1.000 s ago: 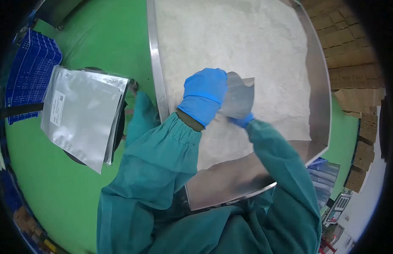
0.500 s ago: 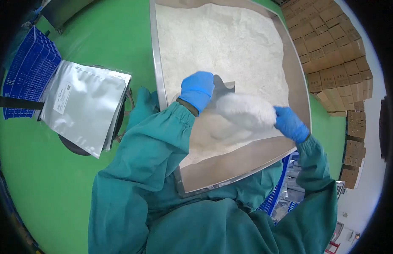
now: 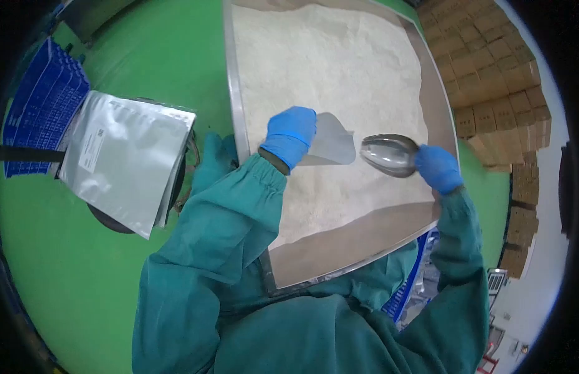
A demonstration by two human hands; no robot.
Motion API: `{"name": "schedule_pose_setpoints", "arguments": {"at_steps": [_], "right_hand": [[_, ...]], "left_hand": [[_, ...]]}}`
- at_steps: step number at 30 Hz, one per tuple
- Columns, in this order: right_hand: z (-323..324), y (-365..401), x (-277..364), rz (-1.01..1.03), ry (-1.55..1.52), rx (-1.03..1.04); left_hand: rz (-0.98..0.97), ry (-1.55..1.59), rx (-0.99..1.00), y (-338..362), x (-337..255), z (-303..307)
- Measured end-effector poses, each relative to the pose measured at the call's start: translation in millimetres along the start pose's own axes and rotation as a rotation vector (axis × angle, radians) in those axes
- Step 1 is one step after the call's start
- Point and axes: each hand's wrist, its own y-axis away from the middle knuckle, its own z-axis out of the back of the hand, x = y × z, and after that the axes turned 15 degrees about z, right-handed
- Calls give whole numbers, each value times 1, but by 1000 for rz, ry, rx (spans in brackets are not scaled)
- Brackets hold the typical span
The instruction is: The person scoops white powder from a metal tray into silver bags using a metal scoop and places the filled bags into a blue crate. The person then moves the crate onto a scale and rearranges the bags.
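My left hand, in a blue glove, is closed on a greyish-white bag. The bag lies over the powder, its wide end toward the right. My right hand, gloved in blue too, grips the handle end of a shiny metal scoop. No heap of powder shows in the scoop, whose rounded tip is just right of the bag with a small gap between. Beneath both hands, white powder fills much of a large metal bin. The fingers of my left hand are partly hidden by its back.
At the left, silver foil bags with a label lie on a round stool beside a blue basket. Cardboard boxes are stacked at the right. Another blue crate holding silver packets stands below the bin's front edge.
The scoop, heaped with powder and blurred before, now shows its bare metal inside. My right hand has moved slightly right and up. The bag's wide end looks flatter; my left hand barely moved.
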Motion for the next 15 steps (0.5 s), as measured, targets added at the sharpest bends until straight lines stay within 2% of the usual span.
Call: {"name": "schedule_pose_setpoints", "arguments": {"at_steps": [1, 3, 4, 5, 6, 7, 8, 11, 12, 15], "right_hand": [[-39, -15, -5, 26, -32, 74], [-166, -63, -3, 271, -9, 184], [-217, -84, 21, 303, -138, 287], [-247, -94, 63, 389, -283, 238], [-246, -101, 110, 492, -461, 319], [-271, -105, 149, 343, -527, 227], [-288, -109, 171, 373, -639, 167], [-243, -94, 155, 340, -652, 280], [-222, -83, 137, 273, -654, 354], [-123, -25, 82, 213, -690, 264]], "left_hand": [[5, -7, 4, 1, -1, 0], [23, -23, 66, 2, -4, 1], [50, -33, 87, -1, -2, 2], [67, -40, 89, -4, -1, 4], [56, -54, 52, -2, -1, 3], [43, -69, 21, -1, -2, 1], [59, -82, 34, -3, -2, 0], [78, -85, 86, -3, 0, 1], [73, -99, 42, -3, 0, 0], [54, -76, 12, -3, -1, 2]]}}
